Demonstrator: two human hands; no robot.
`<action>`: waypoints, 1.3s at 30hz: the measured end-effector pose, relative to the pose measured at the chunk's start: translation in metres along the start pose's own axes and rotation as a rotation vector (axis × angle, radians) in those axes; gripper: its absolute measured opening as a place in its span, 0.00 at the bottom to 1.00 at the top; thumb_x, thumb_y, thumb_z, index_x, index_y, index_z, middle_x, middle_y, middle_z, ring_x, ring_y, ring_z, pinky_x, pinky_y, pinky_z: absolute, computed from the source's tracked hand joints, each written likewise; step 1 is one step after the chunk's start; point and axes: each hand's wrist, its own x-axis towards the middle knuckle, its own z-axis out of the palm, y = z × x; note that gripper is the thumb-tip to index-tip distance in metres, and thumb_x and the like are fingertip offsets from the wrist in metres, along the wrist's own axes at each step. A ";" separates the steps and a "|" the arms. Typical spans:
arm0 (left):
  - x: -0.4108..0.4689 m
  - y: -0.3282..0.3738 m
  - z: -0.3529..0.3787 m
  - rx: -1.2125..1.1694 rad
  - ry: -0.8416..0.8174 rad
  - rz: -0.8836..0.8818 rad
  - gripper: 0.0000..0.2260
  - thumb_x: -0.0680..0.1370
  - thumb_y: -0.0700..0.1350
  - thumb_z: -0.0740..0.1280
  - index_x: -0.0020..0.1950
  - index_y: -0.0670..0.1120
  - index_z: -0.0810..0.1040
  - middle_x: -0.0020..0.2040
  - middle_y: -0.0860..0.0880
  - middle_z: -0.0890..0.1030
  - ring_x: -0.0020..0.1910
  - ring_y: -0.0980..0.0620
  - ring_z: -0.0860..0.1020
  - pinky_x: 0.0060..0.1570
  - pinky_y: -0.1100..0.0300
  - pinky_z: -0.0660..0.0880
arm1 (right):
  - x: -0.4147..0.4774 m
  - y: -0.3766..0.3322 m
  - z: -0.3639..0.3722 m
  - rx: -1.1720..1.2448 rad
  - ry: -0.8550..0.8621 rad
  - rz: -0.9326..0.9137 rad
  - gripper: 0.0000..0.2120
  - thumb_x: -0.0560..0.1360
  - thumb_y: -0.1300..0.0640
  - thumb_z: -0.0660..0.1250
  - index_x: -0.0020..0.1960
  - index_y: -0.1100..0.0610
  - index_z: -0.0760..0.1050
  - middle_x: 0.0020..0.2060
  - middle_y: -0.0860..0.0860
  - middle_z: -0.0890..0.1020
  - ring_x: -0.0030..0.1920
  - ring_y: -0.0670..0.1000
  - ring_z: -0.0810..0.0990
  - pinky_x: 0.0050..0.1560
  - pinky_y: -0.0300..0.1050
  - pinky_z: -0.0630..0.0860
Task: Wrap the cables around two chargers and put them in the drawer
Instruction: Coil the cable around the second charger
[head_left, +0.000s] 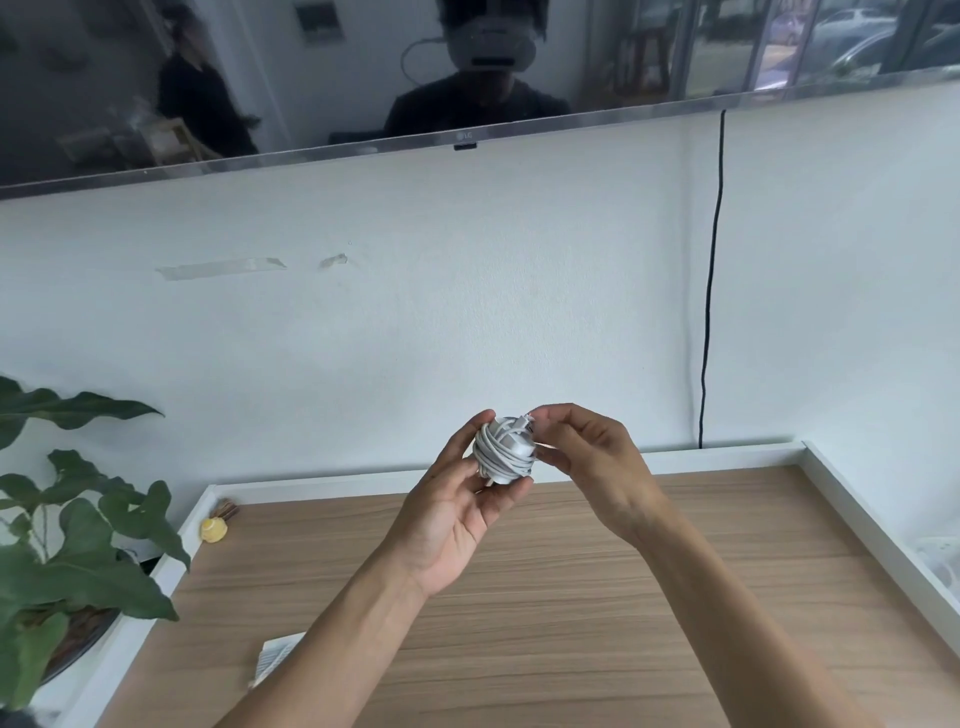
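Observation:
A white charger (503, 451) with its white cable wound around it in many loops is held in the air above the far part of the wooden cabinet top (571, 597). My left hand (457, 514) cups it from below and the left, thumb at its top. My right hand (592, 457) pinches the cable's end plug at the charger's upper right. No second charger and no drawer are in view.
A leafy potted plant (67, 551) stands at the left edge. A small yellow object (214, 530) lies at the cabinet's back-left corner, and a white ribbed item (275, 657) near its left side. A black cord (710, 291) hangs down the wall below a wall-mounted TV (363, 78).

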 end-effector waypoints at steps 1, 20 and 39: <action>-0.001 0.000 0.001 0.004 -0.004 -0.006 0.16 0.79 0.35 0.58 0.60 0.50 0.79 0.55 0.42 0.83 0.47 0.48 0.81 0.47 0.57 0.82 | 0.001 -0.001 -0.001 0.010 0.000 0.001 0.08 0.78 0.63 0.63 0.50 0.64 0.79 0.47 0.59 0.83 0.49 0.52 0.81 0.56 0.47 0.77; -0.001 0.010 0.007 0.028 0.011 0.017 0.15 0.79 0.34 0.59 0.60 0.49 0.79 0.53 0.43 0.83 0.44 0.49 0.83 0.47 0.56 0.82 | 0.000 -0.003 -0.009 -0.034 -0.095 -0.004 0.09 0.73 0.61 0.69 0.53 0.58 0.81 0.51 0.58 0.84 0.55 0.59 0.81 0.63 0.52 0.74; -0.012 0.013 0.004 0.190 0.076 0.154 0.12 0.79 0.35 0.61 0.59 0.46 0.78 0.56 0.42 0.83 0.52 0.46 0.82 0.49 0.54 0.81 | -0.005 -0.004 0.007 -0.080 0.007 -0.144 0.06 0.72 0.66 0.71 0.49 0.61 0.78 0.42 0.52 0.86 0.45 0.49 0.84 0.48 0.37 0.77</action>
